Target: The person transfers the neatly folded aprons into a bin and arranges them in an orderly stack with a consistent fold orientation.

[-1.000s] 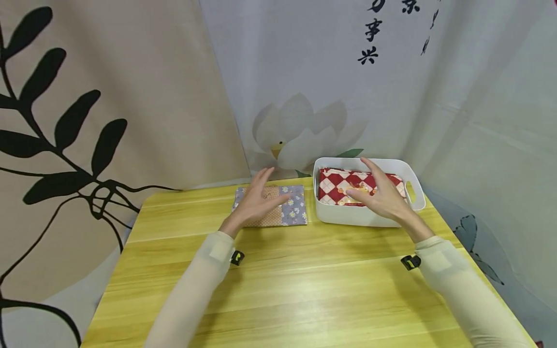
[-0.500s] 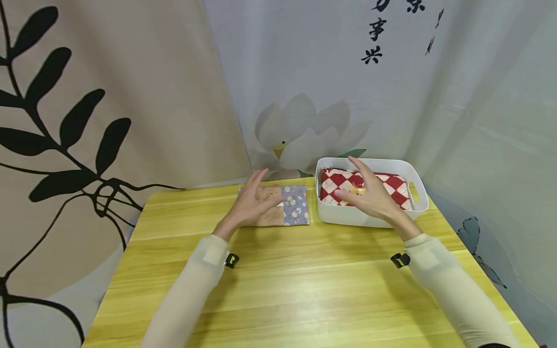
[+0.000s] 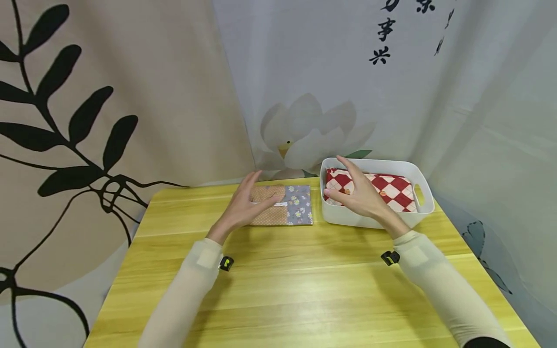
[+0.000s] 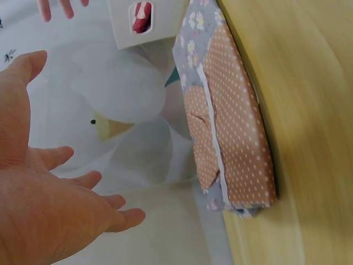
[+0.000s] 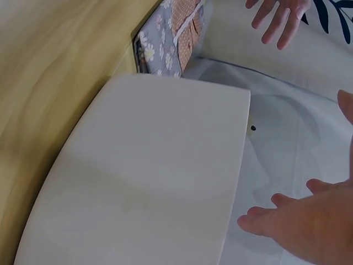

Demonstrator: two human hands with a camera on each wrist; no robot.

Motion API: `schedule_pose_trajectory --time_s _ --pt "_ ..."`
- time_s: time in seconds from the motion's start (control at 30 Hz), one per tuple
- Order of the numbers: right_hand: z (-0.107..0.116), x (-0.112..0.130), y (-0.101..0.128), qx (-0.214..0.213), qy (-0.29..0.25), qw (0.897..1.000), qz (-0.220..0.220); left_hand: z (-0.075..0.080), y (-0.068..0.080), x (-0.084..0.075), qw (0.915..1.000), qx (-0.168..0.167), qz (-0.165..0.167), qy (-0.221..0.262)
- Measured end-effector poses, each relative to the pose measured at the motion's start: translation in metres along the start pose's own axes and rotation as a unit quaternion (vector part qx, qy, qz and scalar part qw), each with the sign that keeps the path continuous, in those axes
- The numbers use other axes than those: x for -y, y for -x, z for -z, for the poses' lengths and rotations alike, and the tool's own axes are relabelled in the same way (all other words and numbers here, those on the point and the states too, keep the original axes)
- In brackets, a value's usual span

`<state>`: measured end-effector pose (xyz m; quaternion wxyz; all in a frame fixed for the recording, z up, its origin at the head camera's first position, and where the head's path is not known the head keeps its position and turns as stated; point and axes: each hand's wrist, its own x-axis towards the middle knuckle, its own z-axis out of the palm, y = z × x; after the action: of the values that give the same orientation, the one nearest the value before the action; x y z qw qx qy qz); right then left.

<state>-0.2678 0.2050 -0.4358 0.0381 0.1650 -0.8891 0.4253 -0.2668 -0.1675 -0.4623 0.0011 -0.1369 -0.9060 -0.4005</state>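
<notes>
Head view first: both hands hover above the far part of a yellow wooden table [image 3: 278, 290]. The left hand [image 3: 245, 205] is spread, fingers straight and apart, holding nothing; it hangs over the left end of a folded patchwork cloth [image 3: 291, 212], orange dotted on one half and grey flowered on the other, which lies flat on the table by the back edge. Whether the fingertips touch the cloth cannot be told from here. The right hand [image 3: 359, 193] is likewise spread and empty, fingers loose, held above the near left corner of a white plastic bin [image 3: 424, 210]. The bin stands just right of the folded cloth, and a red and white checked cloth [image 3: 393, 186] lies folded inside it. Printed curtains hang behind the table.

Left wrist view: the left hand [image 4: 38, 204] shows its palm, fingers straight and parted, clear of the patchwork cloth [image 4: 234, 132], with a gap between them. The cloth rests on the table's [image 4: 309, 110] edge, and the bin [image 4: 146, 22] shows beyond it with red cloth visible through its handle slot.

Right wrist view: the right hand [image 5: 309, 232] is spread and empty beside the bin's [image 5: 149, 176] white wall, not touching it. The patchwork cloth [image 5: 171, 36] lies just past the bin, and the left hand [image 5: 278, 16] hangs beyond that.
</notes>
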Motion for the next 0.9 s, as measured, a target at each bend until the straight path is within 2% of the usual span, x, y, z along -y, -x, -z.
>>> schedule_pose_trajectory --time_s 0.67,0.9 --pt "-0.047 0.029 -0.022 0.034 0.0 0.998 0.061 0.015 0.016 0.026 0.9994 -0.012 0.032 -0.006" --pt "-0.068 0.038 -0.026 0.045 -0.031 0.996 0.065 0.017 0.019 0.036 0.9993 -0.011 0.035 -0.009"
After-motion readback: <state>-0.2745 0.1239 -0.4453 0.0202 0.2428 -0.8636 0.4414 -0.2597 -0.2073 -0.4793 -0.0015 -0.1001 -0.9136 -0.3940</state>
